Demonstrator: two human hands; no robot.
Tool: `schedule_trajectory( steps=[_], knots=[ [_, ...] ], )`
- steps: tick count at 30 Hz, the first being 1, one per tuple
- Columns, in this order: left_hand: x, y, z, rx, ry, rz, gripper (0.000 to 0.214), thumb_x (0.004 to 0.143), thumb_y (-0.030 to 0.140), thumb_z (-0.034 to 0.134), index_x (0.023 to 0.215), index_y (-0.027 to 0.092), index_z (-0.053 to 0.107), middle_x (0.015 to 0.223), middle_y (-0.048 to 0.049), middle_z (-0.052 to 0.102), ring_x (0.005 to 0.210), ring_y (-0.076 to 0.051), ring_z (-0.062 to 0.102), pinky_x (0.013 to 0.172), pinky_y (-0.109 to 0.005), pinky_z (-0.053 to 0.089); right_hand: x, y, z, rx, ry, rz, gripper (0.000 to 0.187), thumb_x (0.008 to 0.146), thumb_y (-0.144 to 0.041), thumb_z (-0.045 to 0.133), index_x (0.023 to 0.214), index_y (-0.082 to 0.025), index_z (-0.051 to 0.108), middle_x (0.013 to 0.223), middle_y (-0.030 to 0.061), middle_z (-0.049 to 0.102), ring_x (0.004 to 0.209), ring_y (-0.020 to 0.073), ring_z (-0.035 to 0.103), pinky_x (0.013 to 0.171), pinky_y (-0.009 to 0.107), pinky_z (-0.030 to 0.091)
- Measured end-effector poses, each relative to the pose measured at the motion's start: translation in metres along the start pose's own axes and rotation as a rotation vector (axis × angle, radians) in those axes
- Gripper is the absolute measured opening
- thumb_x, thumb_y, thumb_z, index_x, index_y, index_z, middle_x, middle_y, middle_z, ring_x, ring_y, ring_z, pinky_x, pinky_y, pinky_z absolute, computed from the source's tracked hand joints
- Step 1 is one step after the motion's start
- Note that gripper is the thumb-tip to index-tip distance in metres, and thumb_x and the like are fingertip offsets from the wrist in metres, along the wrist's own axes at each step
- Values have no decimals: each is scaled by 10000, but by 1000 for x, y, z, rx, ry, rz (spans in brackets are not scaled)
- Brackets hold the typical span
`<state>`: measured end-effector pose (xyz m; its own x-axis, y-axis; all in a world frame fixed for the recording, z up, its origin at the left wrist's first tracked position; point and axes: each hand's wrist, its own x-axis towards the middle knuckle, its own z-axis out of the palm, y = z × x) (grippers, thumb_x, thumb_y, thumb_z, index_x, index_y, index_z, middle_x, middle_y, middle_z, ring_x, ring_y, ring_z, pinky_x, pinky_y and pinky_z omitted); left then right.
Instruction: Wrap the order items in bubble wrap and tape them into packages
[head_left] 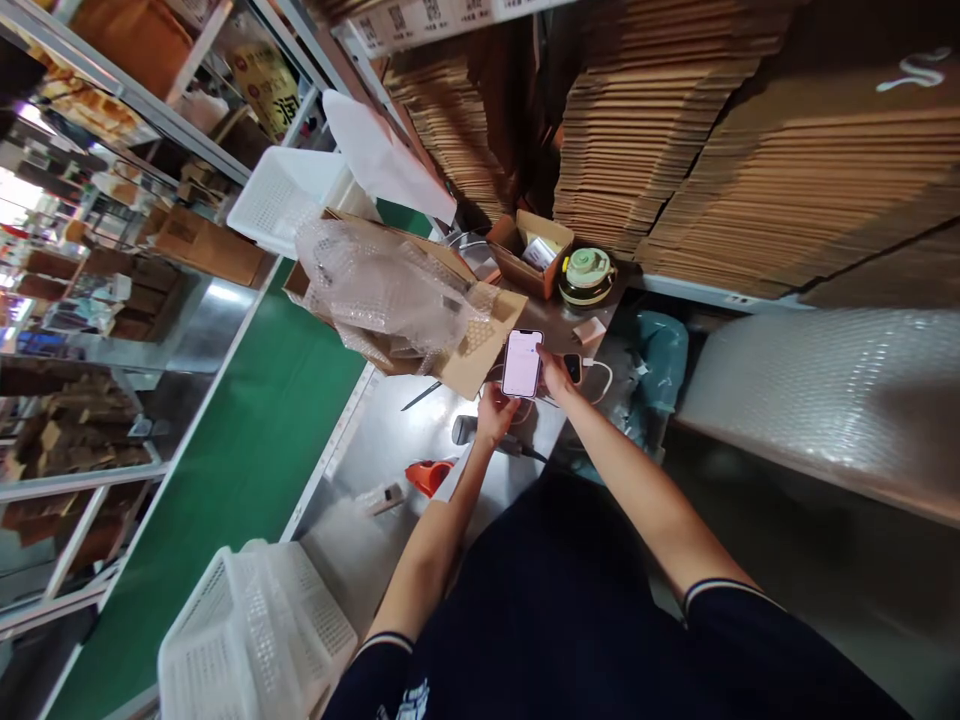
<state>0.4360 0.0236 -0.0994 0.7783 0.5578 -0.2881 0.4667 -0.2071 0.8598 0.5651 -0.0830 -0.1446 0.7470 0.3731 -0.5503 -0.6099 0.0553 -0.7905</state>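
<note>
both forearms reach up from the bottom of the frame, elbows wide, and meet near the centre; the left hand (495, 412) is curled, palm up, round the lower edge of a phone (523, 364), its thumb lying by the bottom corner; the right hand (553, 374) is partly closed at the phone's right edge, its thumb tip over the screen; its fingers are hidden, so i cannot tell whether they grip the back; the phone, just right of the frame's centre, is a flat rounded slab with a lit, pale screen; a second phone (573, 367) sits just beside the right hand, a white cable (604, 384) looping near it.

the table (367, 430) is smooth, shiny metal; the belt (247, 420) at left is matt green; corrugated cardboard sheets (622, 150) stack in tight ridges at upper right, above a dimpled, glossy roll of bubble wrap (832, 385).

left of the phone, an open carton (480, 352) is heaped with crumpled bubble wrap; above the phone, a small cardboard box (514, 268) holds a white packet (538, 252) among other small items; at lower left, a perforated white basket (202, 640) has translucent plastic draped over it.
</note>
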Motion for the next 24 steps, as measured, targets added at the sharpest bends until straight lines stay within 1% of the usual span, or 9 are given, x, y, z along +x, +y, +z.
schedule_trajectory(
  steps=[5,8,12,17,21,24],
  knots=[
    [1,-2,1,1,3,-1,342,759,163,817,959,213,544,843,-15,686,734,-168,671,729,-335,541,0,-1,1,9,-8,-2,675,824,-807,573,955,-165,737,810,87,760,813,265,726,761,385,606],
    [1,-3,1,4,8,0,332,772,133,797,974,207,543,836,-14,681,720,-162,667,714,-325,530,1,1,1,14,-8,-17,692,811,-825,573,941,-162,726,819,99,760,816,271,724,781,399,606],
    [1,-3,1,1,4,8,332,776,134,802,977,206,547,827,-10,678,722,-163,670,716,-320,533,3,4,0,9,-14,-15,697,808,-838,549,935,-176,725,852,99,766,812,270,721,740,394,608],
    [1,-1,1,-16,-2,12,348,770,147,818,955,214,530,840,-20,694,718,-168,679,709,-321,544,4,5,0,9,-25,-5,676,839,-798,546,966,-161,734,858,100,771,776,251,715,665,354,589],
    [0,0,1,-25,5,12,351,751,182,828,933,223,531,816,-16,690,690,-165,672,687,-321,546,4,6,0,5,-29,-7,664,840,-791,549,968,-167,739,875,101,772,784,255,723,676,360,594],
    [0,1,1,-26,10,14,334,752,159,808,941,221,539,799,-5,680,680,-160,665,682,-317,539,4,6,0,3,-28,-17,665,843,-789,537,957,-164,734,894,116,770,806,268,724,707,382,594]
  ],
)
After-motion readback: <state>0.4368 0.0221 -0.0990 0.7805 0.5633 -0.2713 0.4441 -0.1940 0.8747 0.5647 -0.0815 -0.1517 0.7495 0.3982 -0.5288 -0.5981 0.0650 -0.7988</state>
